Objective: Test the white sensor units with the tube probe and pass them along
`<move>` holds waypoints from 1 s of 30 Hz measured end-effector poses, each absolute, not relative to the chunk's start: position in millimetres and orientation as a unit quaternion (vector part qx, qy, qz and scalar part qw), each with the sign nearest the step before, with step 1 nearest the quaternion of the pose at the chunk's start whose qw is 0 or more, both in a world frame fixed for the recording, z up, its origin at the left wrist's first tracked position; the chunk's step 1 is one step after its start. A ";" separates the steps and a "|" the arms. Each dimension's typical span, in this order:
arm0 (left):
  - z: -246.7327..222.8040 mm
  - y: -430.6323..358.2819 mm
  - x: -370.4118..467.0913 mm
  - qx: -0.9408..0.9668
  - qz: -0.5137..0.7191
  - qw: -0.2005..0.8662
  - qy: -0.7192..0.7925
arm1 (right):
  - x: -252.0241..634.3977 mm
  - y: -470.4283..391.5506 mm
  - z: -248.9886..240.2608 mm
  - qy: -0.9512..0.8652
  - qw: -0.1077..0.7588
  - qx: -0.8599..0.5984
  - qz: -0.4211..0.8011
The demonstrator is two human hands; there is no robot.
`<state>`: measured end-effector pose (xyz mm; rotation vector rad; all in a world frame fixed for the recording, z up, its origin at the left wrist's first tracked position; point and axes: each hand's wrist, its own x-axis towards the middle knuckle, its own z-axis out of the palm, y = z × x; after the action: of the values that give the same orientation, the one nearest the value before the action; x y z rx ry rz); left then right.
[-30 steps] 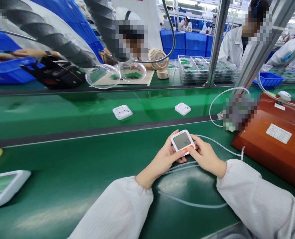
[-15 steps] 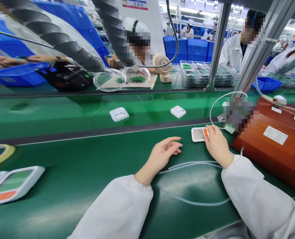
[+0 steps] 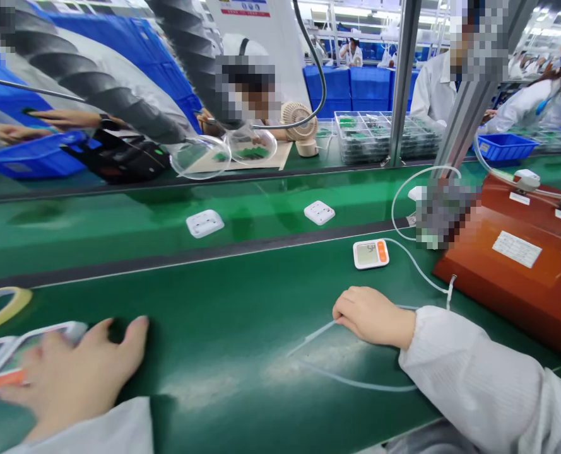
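Observation:
My left hand (image 3: 79, 372), blurred and with its fingers spread, is over the white-and-orange devices (image 3: 48, 340) at the left edge. Whether it touches them I cannot tell. Pinched in my right hand (image 3: 372, 315) is a thin clear tube (image 3: 320, 332), whose loop lies on the green bench. Beyond that hand rests a small white monitor (image 3: 371, 254) with a grey display and orange buttons. A tube runs from the monitor's right end to a fitting at the brown box (image 3: 512, 265).
Two white square parts (image 3: 205, 223) (image 3: 319, 212) lie on the green belt (image 3: 119, 227) beyond the bench. A yellow tape roll (image 3: 19, 309) is at the left edge. Metal posts (image 3: 403, 88) and co-workers stand across the line.
My left hand has swung far left to the devices. My right hand has let go of the monitor, moved nearer me and taken the tube. The view has shifted slightly.

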<state>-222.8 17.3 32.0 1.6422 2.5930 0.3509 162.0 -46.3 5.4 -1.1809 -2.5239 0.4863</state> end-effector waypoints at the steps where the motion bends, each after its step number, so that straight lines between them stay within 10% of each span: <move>1: 33.8 15.7 -215.6 0.521 0.092 0.021 0.849 | 162.1 -46.4 5.8 -0.879 0.157 -0.413 0.179; 15: 26.7 61.6 -167.3 0.579 0.260 0.072 0.769 | 166.5 -42.2 -4.5 -0.757 0.311 -0.514 0.257; 21: 15.8 12.9 -37.9 0.582 0.547 0.407 0.443 | 171.3 -43.4 4.8 -0.717 0.442 -0.499 0.204; 30: 3.2 -19.5 -2.6 0.450 0.375 0.722 0.367 | 169.7 -40.7 10.1 -0.681 0.459 -0.510 0.256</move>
<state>-2.6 -19.5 3.2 0.9944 0.8111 0.8293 169.7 -40.7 10.1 -1.2551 -1.6784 0.6306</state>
